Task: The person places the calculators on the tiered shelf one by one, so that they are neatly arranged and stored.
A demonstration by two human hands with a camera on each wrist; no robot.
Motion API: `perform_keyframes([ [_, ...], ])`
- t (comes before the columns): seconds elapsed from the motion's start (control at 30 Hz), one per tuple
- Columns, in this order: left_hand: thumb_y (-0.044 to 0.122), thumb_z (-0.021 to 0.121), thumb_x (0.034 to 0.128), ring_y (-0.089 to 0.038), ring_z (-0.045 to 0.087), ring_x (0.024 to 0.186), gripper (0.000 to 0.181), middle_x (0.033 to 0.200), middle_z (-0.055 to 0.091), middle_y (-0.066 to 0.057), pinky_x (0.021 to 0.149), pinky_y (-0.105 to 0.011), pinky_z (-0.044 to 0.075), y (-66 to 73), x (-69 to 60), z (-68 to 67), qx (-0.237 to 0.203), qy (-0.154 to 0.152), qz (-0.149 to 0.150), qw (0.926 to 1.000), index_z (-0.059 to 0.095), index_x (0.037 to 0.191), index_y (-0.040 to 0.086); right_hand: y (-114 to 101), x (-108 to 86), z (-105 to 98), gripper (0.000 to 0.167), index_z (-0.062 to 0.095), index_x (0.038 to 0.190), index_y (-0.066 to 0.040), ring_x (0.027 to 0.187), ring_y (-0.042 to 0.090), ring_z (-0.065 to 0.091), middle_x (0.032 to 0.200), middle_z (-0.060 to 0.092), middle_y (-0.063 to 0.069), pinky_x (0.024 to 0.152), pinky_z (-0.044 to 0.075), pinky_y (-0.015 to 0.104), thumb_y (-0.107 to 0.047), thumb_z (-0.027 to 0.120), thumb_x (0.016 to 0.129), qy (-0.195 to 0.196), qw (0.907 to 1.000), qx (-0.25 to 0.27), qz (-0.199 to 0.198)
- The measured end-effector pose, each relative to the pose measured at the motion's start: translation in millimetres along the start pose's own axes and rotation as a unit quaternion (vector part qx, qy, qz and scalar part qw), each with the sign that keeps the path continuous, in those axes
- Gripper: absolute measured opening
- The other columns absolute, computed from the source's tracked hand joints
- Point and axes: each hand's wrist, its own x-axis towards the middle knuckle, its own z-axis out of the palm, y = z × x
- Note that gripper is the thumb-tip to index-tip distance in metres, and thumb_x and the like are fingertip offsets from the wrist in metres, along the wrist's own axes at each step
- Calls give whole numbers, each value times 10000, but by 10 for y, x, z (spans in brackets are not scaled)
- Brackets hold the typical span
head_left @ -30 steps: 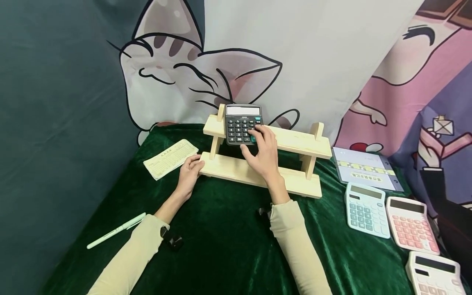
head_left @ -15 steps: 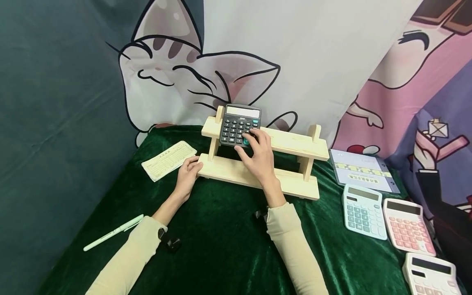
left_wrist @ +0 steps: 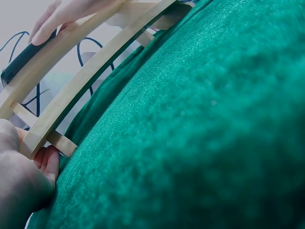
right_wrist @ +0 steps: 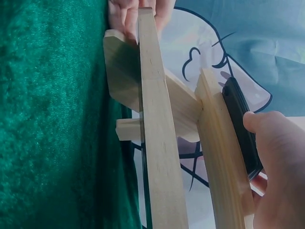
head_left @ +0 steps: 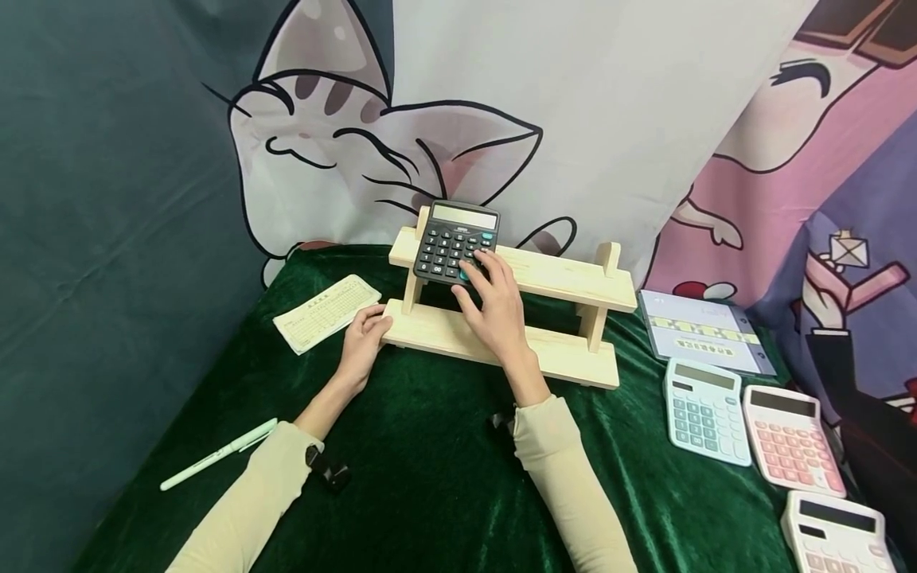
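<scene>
A black calculator (head_left: 455,243) leans at the left part of the wooden rack's upper shelf (head_left: 566,278), its screen at the top. My right hand (head_left: 494,310) holds its lower right corner, fingers bent over the keys and thumb at the bottom edge. In the right wrist view, the calculator (right_wrist: 240,129) shows edge-on beside the shelf, with the thumb touching it. My left hand (head_left: 363,342) grips the left end of the lower shelf (head_left: 444,328). The left wrist view shows some fingers of the left hand (left_wrist: 21,176) beneath that shelf's end.
A paper pad (head_left: 327,313) lies left of the rack and a pale green pen (head_left: 218,454) nearer me. At right lie a grey-blue notebook (head_left: 705,333), a blue calculator (head_left: 707,411), a pink calculator (head_left: 794,439) and a white calculator (head_left: 837,532). A cartoon-print curtain (head_left: 609,95) hangs behind.
My right hand and the black calculator have shifted left along the upper shelf, and the calculator has tilted slightly clockwise. My left hand stays at the rack's end.
</scene>
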Motion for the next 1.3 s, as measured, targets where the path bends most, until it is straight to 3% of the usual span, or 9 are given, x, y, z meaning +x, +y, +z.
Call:
perform_keyframes([
  [0.27,238,548,1026,-136,555,1146,437,1344,552,-122,891,-188,467,-26,18,-1,-34,-10,4,10000,438,1429,109,11,-30,6,438,621,1347,-134,1445,285,345,1485,484,127,1189,272,459,-360,627,972,-48,10000,52,10],
  [0.5,233,557,1022,-144,562,1142,434,1340,555,-128,890,-188,473,-39,34,15,-82,-31,3,10000,443,1420,104,57,-46,-89,393,630,1290,-70,1396,293,396,1453,487,163,1153,327,455,-282,653,960,214,9980,593,67],
  [0.73,248,552,1024,-147,561,1149,447,1362,551,-136,885,-179,469,-37,45,20,-18,-24,-10,10000,434,1430,102,287,-147,-520,344,656,1199,-26,1297,372,464,1345,547,234,1085,355,502,-211,696,912,747,9954,582,-165],
  [0.87,229,549,1024,-140,564,1134,436,1350,556,-133,874,-175,472,-11,27,2,1,28,-48,10000,438,1426,100,516,-352,-878,322,665,1162,0,1256,406,489,1292,575,264,1069,344,518,-167,710,889,1135,9927,378,-144],
  [1.13,238,553,1023,-155,552,1163,442,1351,553,-132,930,-214,459,10,36,-22,-32,-20,-25,10000,432,1428,106,998,-899,-1462,350,645,1177,42,1206,435,484,1264,587,258,1032,324,549,-135,712,882,1368,9876,-387,671],
  [1.23,240,545,1027,-150,553,1154,442,1350,551,-124,924,-210,459,-3,38,-16,-45,-18,-39,10000,428,1432,106,1147,-1090,-1625,436,600,1228,51,1219,451,463,1269,566,276,1040,307,565,-178,720,877,1373,9794,-667,1324],
  [1.3,231,544,1028,-143,554,1141,436,1339,553,-121,912,-202,464,-17,38,2,-85,-28,-32,10000,430,1428,101,1220,-1221,-1734,533,550,1294,38,1237,465,438,1299,533,291,1044,293,581,-248,722,879,1289,9677,-903,1968],
])
